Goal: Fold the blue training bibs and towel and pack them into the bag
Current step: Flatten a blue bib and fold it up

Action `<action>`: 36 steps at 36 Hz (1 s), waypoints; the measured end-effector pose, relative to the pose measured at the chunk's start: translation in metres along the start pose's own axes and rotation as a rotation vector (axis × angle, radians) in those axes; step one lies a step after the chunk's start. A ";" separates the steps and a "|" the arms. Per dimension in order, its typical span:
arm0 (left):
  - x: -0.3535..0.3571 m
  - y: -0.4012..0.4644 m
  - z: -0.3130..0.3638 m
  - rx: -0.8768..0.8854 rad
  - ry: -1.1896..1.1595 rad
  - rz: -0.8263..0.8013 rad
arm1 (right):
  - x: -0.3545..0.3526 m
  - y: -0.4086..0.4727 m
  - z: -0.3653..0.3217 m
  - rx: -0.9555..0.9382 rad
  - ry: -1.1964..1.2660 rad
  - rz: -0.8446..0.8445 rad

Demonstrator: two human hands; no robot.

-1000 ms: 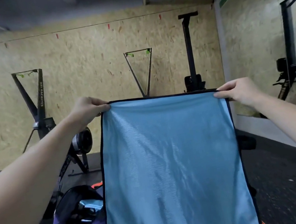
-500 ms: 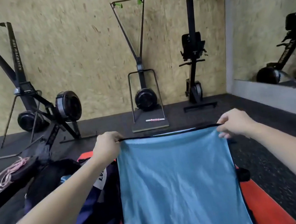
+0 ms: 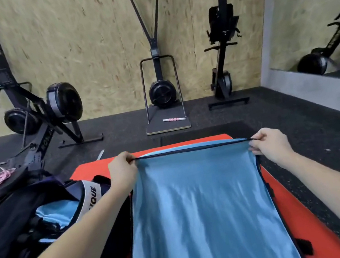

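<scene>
Lowered since a second ago, when it hung at chest height against the wall, the blue cloth (image 3: 201,208) now slopes down toward an orange mat (image 3: 312,217) on the dark floor (image 3: 320,127). Whether this cloth is the towel or a bib cannot be told. Its long axis runs away from the person, from the bottom of the view to the mat's far edge, where a thin strip of blue already shows beneath the taut black-trimmed top hem. That hem lies crosswise, stretched between both hands, so neither is nearer; the fold will likely turn on carrying it evenly forward or down. An open dark bag (image 3: 32,220) sits at the mat's left edge, just beside the left forearm, with folded blue fabric (image 3: 55,214) inside. The left hand (image 3: 122,170) pinches the hem's left corner, fingers curled around it. The right hand (image 3: 269,144) pinches the right corner likewise.
</scene>
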State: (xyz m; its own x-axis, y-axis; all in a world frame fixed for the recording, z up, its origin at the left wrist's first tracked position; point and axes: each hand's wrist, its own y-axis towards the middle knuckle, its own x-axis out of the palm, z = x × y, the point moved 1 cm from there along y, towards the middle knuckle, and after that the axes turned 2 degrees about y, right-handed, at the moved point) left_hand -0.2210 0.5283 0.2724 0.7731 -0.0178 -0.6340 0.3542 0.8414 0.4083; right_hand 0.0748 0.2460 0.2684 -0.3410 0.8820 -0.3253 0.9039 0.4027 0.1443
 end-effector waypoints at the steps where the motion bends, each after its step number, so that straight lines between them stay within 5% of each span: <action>1: -0.002 0.009 0.006 0.021 0.002 0.010 | 0.000 0.007 -0.005 -0.019 -0.018 0.013; 9: -0.069 0.067 0.086 0.203 -0.112 0.145 | -0.027 0.031 -0.100 -0.269 -0.096 0.122; 19: -0.188 0.062 0.161 0.351 -0.284 0.306 | -0.095 -0.023 -0.212 -0.536 0.172 0.144; 29: -0.176 -0.072 0.068 0.341 -0.058 0.163 | -0.113 -0.127 -0.125 -0.400 -0.094 -0.155; 36: -0.131 -0.180 -0.028 0.321 0.146 -0.190 | -0.098 -0.198 -0.015 -0.174 -0.442 -0.320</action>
State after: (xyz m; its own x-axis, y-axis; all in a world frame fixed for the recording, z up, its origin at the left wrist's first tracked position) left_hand -0.4010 0.3940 0.2637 0.6031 -0.0603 -0.7954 0.6481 0.6183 0.4446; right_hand -0.0746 0.0832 0.2855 -0.4166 0.5385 -0.7324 0.7049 0.7001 0.1137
